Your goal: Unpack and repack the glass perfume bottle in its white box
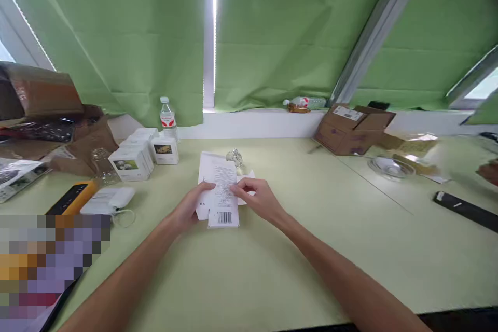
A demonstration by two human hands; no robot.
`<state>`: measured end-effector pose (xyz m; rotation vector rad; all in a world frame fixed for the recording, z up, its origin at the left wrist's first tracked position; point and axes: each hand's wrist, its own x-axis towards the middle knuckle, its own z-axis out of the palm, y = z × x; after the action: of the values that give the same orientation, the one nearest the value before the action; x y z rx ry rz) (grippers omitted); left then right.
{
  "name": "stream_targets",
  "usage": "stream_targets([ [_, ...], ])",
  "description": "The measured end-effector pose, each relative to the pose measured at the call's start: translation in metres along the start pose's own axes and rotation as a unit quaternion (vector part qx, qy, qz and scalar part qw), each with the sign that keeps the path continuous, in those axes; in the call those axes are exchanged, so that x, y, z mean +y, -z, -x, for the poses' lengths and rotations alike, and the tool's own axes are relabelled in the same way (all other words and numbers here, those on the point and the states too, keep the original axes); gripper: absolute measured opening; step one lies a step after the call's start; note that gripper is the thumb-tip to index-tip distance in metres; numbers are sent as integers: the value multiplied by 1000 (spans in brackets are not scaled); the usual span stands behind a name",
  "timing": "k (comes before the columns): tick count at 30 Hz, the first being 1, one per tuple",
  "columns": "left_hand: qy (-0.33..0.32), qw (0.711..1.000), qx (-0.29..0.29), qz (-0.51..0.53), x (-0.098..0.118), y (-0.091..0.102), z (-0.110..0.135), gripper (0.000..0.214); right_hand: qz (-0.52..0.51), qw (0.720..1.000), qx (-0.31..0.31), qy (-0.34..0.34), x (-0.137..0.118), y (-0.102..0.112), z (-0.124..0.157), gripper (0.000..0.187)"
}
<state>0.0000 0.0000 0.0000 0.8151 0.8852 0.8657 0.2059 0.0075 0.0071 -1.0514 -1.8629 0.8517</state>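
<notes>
A white printed paper box [223,199], flattened and partly unfolded, is between my hands above the table. Small lines of text cover its face, and a barcode sits on its lower flap. My left hand [190,208] is closed on the left edge, thumb on the front and the other fingers hidden behind. At the right edge my right hand [259,198] pinches the box with thumb and fingertips. Just behind the box lies a crumpled shiny clear wrapper [234,156], partly covered by it.
Several small white boxes [132,162] and an upright water bottle [167,116] stand back left. Farther left are an open carton [83,140], a white device [107,201] and an orange-black item [73,198]. A brown carton [344,127], clear plastic [391,167] and a black bar [467,210] lie right.
</notes>
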Motion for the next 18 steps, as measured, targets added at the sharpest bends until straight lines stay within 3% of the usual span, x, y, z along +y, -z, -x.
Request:
stream_targets([
  [11,-10,999,-21,26,6,-2,4,50,5,1000,0,14,-3,1,-2,27],
  [18,-49,996,-15,67,6,4,2,47,39,997,25,60,-4,-1,-2,20],
])
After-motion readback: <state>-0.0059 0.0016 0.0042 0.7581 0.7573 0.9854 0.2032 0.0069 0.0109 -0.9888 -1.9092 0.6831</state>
